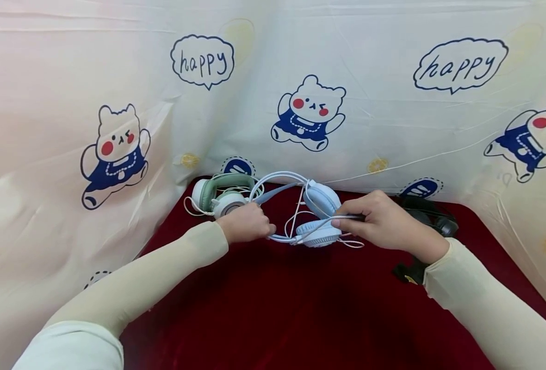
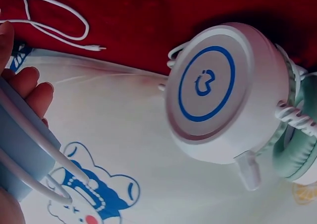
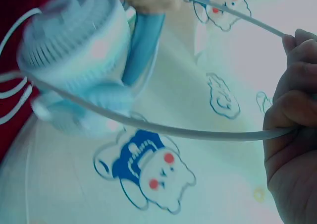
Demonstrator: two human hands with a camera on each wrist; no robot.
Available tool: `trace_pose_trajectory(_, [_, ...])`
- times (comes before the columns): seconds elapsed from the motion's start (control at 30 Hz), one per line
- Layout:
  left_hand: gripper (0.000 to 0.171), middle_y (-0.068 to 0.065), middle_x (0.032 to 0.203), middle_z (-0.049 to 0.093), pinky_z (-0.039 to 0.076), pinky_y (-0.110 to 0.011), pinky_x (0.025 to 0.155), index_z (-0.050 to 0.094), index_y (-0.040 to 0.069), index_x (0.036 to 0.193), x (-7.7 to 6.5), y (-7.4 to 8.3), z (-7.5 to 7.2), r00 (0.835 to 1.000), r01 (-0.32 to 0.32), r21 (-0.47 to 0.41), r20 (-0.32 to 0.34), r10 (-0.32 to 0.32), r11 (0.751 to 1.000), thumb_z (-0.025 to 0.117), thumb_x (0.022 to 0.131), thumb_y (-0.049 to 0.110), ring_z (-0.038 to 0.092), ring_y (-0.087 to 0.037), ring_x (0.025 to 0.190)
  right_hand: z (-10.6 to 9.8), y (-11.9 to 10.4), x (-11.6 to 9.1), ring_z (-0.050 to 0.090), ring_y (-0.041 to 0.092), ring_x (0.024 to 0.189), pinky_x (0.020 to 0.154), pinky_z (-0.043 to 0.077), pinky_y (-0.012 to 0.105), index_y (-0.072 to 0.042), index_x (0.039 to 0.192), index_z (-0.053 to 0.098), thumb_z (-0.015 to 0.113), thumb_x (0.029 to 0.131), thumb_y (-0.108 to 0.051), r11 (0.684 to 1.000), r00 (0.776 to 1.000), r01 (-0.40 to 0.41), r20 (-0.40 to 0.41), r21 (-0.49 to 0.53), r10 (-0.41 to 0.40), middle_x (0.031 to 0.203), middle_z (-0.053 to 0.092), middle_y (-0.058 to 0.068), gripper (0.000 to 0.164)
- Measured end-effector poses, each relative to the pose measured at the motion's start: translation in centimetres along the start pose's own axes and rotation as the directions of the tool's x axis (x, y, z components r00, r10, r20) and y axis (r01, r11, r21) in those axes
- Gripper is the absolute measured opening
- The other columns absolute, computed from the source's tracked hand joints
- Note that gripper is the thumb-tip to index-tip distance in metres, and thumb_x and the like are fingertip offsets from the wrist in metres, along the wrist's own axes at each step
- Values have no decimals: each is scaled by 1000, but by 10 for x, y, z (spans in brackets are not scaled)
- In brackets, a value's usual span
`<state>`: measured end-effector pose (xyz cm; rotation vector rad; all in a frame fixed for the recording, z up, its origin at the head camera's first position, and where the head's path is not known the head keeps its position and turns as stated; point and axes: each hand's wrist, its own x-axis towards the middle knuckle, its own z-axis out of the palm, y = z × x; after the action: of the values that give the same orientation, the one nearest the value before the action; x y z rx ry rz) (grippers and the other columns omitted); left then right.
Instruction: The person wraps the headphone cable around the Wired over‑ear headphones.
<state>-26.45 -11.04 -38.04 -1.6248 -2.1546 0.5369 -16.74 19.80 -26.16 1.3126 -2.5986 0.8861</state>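
Light blue and white headphones [image 1: 321, 199] are in the middle of the head view, ear cups toward the right. My left hand [image 1: 245, 223] grips their headband [image 2: 22, 154], fingers curled around it in the left wrist view. With my right hand [image 1: 379, 223] I pinch the white cable [image 3: 198, 134] to the right of the ear cups. Two lengths of cable run from that hand in the right wrist view, where the ear cup [image 3: 74, 40] is blurred. Loose cable loops hang around the cups.
Green and white headphones [image 1: 233, 180] lie at the back left, behind my left hand. Black headphones [image 1: 446, 226] sit at the back right, partly hidden by my right arm, with a dark object [image 1: 412, 270] nearby. Printed cloth [image 1: 370, 123] walls surround the red tabletop [image 1: 277, 308].
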Motion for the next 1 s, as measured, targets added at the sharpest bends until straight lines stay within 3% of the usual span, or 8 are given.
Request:
trace_pose_trajectory(0.2, [14,6,68,66,48,-36,53,66,23,79,0,11,-6,998,-56,29,-1,56,998,65,84,10,62,-16,57,-13,5,1,57,4,64,56,49,23,-17,94,76,76,83,-10,993,998,44,-37,-107,-48,82,68,-15,13])
trace_pose_trajectory(0.43, [16,8,69,66,47,-33,56,65,24,78,-1,21,-15,995,-96,59,-10,96,994,63,85,10,62,-11,59,-23,13,2,56,-1,63,55,47,17,-18,89,78,82,76,-10,964,992,87,-64,-250,-106,80,69,-14,16])
trace_pose_trajectory(0.6, [18,9,69,66,46,-32,58,65,26,77,-1,29,-20,992,-121,91,-17,123,988,61,86,11,63,-10,61,-25,15,6,54,-1,61,54,47,20,-19,86,77,83,76,-12,954,992,79,-72,-291,-104,76,67,-15,13])
trace_pose_trajectory(0.83, [18,10,69,66,45,-31,58,64,27,77,2,40,-30,986,-163,101,-29,167,981,61,87,12,62,-9,61,-24,22,15,55,3,63,56,49,24,-21,86,75,79,82,-20,950,996,14,-78,-311,-41,77,68,-13,6])
trace_pose_trajectory(1.0, [18,10,70,66,45,-31,59,64,27,78,4,46,-39,983,-177,93,-33,181,980,61,88,12,63,-10,62,-23,30,23,56,4,63,55,46,26,-19,85,75,79,82,-20,941,992,45,-94,-335,-81,75,68,-12,5])
